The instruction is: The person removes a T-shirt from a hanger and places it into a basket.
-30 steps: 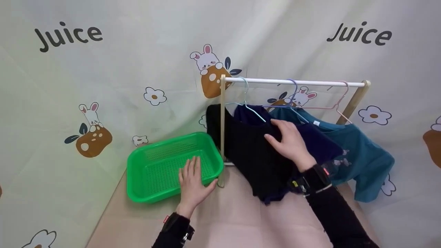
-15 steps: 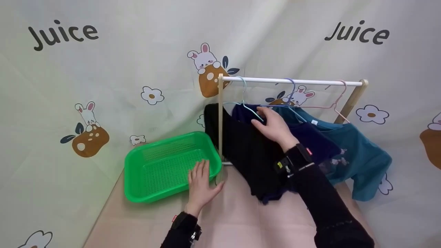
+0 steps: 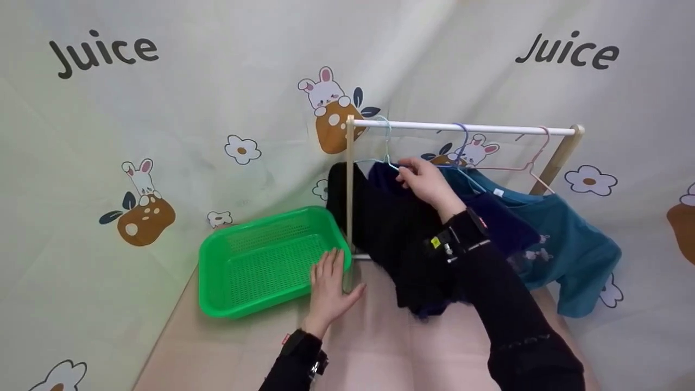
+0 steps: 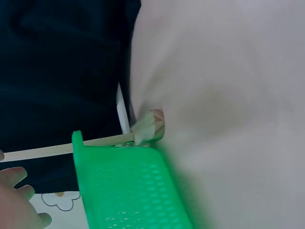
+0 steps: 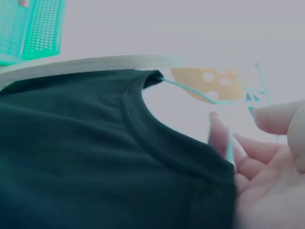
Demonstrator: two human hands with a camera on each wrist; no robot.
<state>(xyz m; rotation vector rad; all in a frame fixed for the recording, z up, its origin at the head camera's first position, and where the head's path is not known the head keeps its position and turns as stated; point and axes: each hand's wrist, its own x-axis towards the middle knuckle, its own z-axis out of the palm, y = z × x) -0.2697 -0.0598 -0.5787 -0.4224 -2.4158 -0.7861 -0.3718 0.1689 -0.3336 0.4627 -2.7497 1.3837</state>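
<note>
A black shirt (image 3: 380,228) hangs on a mint-green wire hanger (image 3: 387,142) at the left end of a small clothes rack (image 3: 461,128). My right hand (image 3: 429,184) is at the hanger's right arm, beside the shirt's neckline. The right wrist view shows the fingers (image 5: 220,136) bent behind the hanger wire (image 5: 230,148), with the thumb (image 5: 276,117) standing apart from them. My left hand (image 3: 328,288), fingers stretched, lies over the near right corner of a green plastic basket (image 3: 209,293).
A navy garment (image 3: 499,222) and a teal shirt (image 3: 581,244) hang farther right, near a purple hanger (image 3: 464,142) and a pink hanger (image 3: 544,144). The rack's left wooden post (image 3: 350,201) stands between basket and clothes. A printed curtain (image 3: 217,98) backs the pinkish tabletop (image 3: 391,347).
My right hand has moved left and up, from the front of the black shirt to the mint hanger's arm. The left hand has slid right along the basket's near side.
</note>
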